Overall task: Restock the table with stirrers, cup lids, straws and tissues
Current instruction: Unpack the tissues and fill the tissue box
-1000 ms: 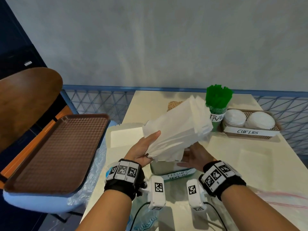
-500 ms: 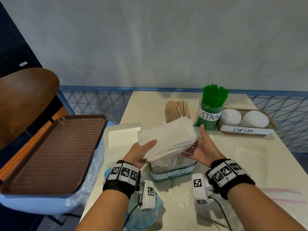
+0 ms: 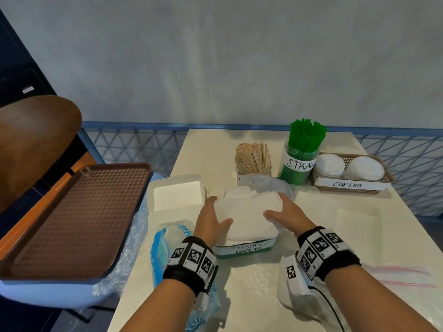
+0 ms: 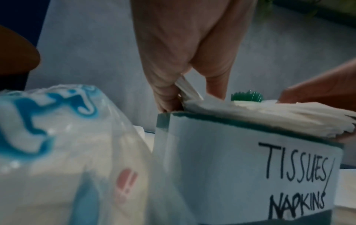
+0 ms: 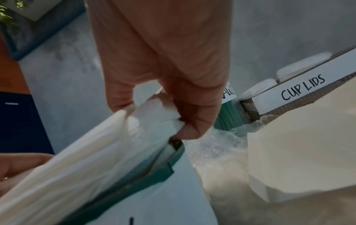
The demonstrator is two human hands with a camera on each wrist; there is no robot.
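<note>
**Tissues in the box**

The tissues (image 3: 247, 212) sit stacked above the rim of the box (image 3: 242, 250). The left hand (image 3: 211, 220) and right hand (image 3: 286, 215) pinch their opposite ends. Behind the box: stirrers (image 3: 253, 158), a jar of straws (image 3: 303, 149), a basket of lids (image 3: 348, 166).

This looks like a café or self-service eatery. On the cream worktop (image 3: 311, 236) stand hand-labelled supply holders: a jar marked for straws (image 3: 300, 161), a basket marked "CUP LIDS" (image 3: 350, 184), a box marked "TISSUES NAPKINS" (image 3: 244, 248) and a pot of wooden stirrers (image 3: 251, 159). A brown serving tray (image 3: 72, 219) rests on a chair (image 3: 36, 140) beside it.
</note>
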